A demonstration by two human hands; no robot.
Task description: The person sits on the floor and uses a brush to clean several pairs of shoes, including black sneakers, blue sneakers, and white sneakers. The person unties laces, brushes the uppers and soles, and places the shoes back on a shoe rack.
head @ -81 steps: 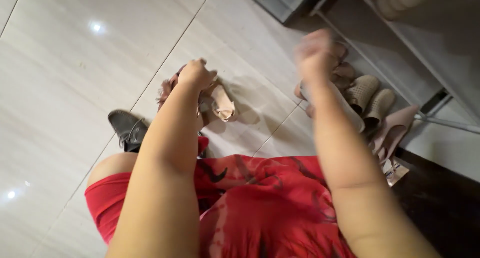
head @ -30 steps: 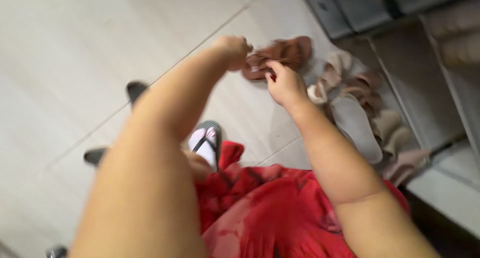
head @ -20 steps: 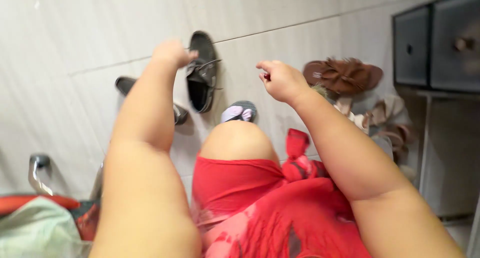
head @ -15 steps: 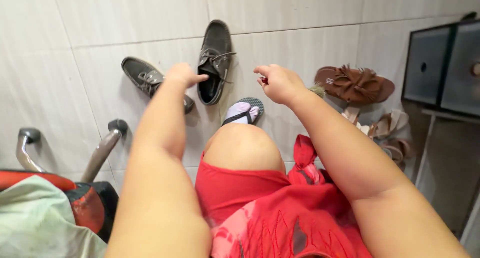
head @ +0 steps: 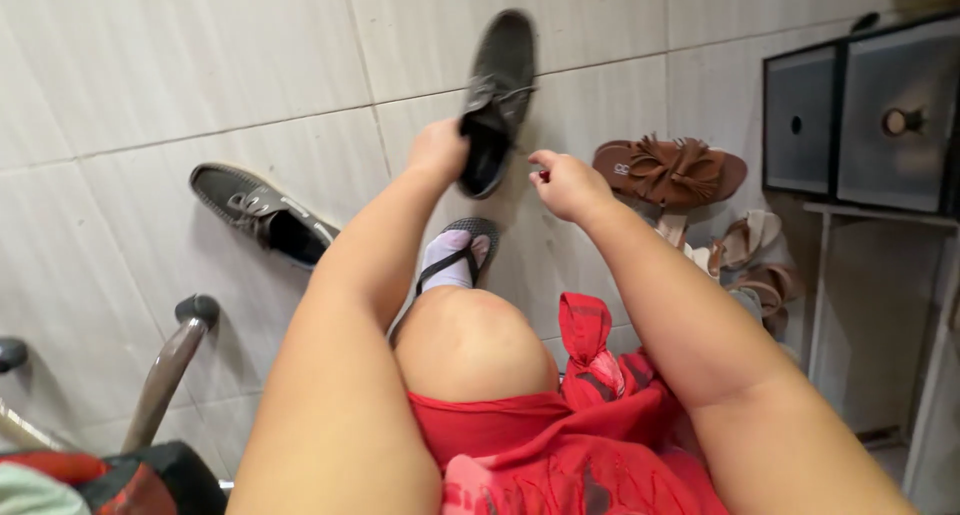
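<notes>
1. The dark grey boat shoe point(head: 495, 100) is in my left hand point(head: 437, 150), gripped at its heel end. It has a laced front and a dark lining, and its toe points away from me, up toward the top of the view, opening turned toward me.
2. Its mate, the second grey boat shoe point(head: 262, 215), lies on the pale tiled floor point(head: 150, 75) well to the left, upright on its sole, laces showing.

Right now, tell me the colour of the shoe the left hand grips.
Dark grey shoe, clearest in the head view.
</notes>
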